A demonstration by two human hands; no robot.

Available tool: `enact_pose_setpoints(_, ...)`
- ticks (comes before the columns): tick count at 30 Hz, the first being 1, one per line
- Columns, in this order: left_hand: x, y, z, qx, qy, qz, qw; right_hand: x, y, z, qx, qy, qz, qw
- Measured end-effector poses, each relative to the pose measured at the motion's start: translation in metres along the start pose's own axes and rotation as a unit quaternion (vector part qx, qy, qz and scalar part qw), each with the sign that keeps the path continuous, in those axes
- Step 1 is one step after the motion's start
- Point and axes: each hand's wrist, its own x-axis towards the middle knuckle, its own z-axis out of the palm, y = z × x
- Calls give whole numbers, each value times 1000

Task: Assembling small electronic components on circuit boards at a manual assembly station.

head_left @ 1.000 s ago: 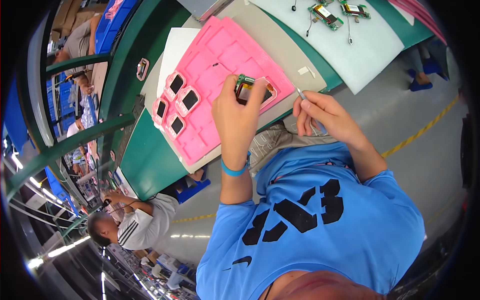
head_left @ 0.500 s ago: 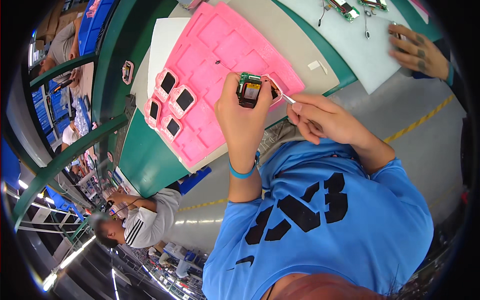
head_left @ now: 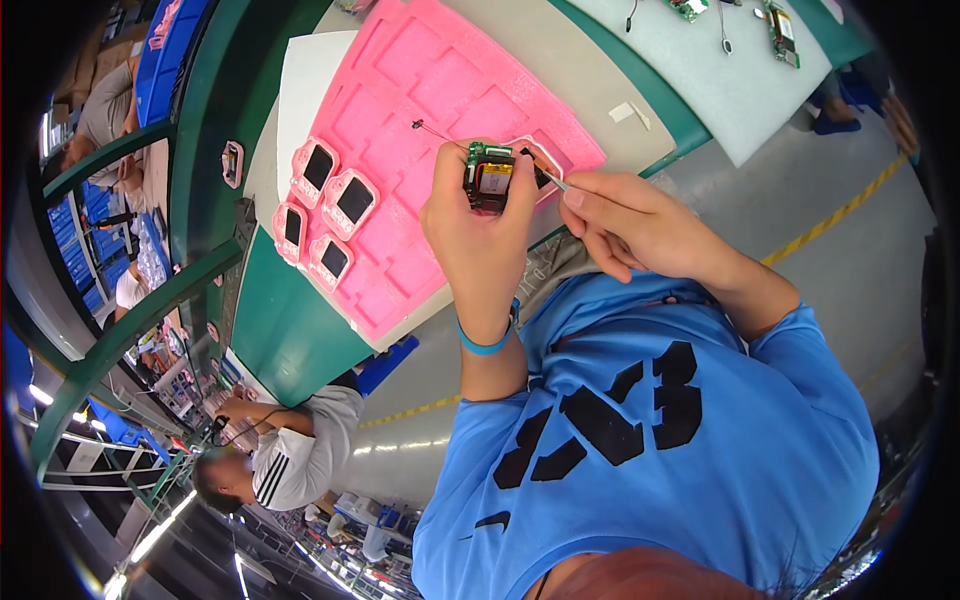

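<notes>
My left hand (head_left: 478,235) is closed around a small green circuit board (head_left: 491,150) with a silver battery (head_left: 495,180) on it. Beside the board, under my left fingertips, a pink plastic shell (head_left: 556,158) lies open on the pink tray. My right hand (head_left: 635,220) pinches a thin metal tool (head_left: 558,182), whose tip reaches into the shell's dark inside. What the tip touches is too small to make out. A thin wire with a small black end (head_left: 418,125) runs from near the board onto the tray.
The pink moulded tray (head_left: 400,290) carries several pink-framed devices with dark screens (head_left: 354,200) at its left. Beyond, a white mat (head_left: 740,110) holds circuit boards and a battery board (head_left: 783,38). A co-worker's hand (head_left: 900,125) is at far right; another person (head_left: 300,450) sits lower left.
The co-worker's hand has drawn back from the white mat, where a battery board now lies. The view has shifted slightly. My hands keep hold of the board and the tool.
</notes>
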Motion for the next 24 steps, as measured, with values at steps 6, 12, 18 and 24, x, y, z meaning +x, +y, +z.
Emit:
enact_pose_setpoints(6,-6,0,-10,-24,-23,-26,999,-1,5,-1,35,-2,7,999)
enact_pose_setpoints(12,-27,12,-38,-133,-109,-186,967,-1,17,4,33,12,-40,999)
enact_pose_setpoints(18,-29,2,-45,-198,-165,-199,945,-6,23,9,-84,61,-108,989)
enact_pose_setpoints(24,-30,2,-42,-214,-161,-201,942,-8,22,11,-165,86,-147,971)
